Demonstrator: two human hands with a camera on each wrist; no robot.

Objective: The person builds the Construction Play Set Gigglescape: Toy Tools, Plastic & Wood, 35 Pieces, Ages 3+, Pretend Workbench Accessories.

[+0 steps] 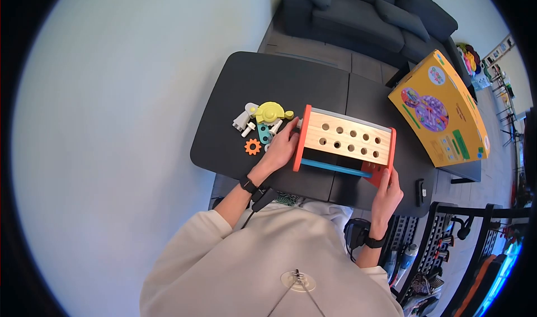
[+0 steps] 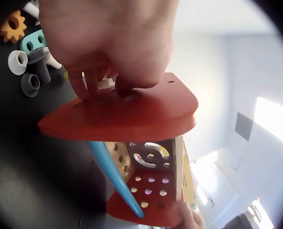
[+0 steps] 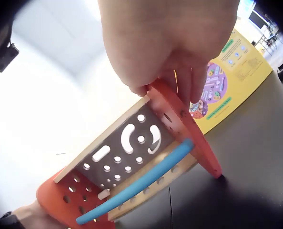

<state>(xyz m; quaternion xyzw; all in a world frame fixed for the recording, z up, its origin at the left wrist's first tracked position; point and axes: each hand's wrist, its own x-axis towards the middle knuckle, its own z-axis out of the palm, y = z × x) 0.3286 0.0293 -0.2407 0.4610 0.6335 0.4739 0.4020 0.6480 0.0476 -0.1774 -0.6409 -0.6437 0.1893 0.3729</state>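
Pale wooden toy bench [image 1: 351, 140], with round holes, red end panels [image 1: 302, 141] and a blue rod [image 1: 335, 168], stands right of centre over the black tabletop [image 1: 224, 104], toward the near edge. Right hand [image 1: 387, 195]: grasping the right panel's edge. Left hand [image 1: 282, 149]: fingers bent against the left panel's outer face; cannot tell whether they pinch anything. Risks, as judged: uneven hold could tip the bench; a leftward shift could sweep the orange plastic gear [image 1: 252, 147] and yellow plastic disc [image 1: 270, 113] aside.
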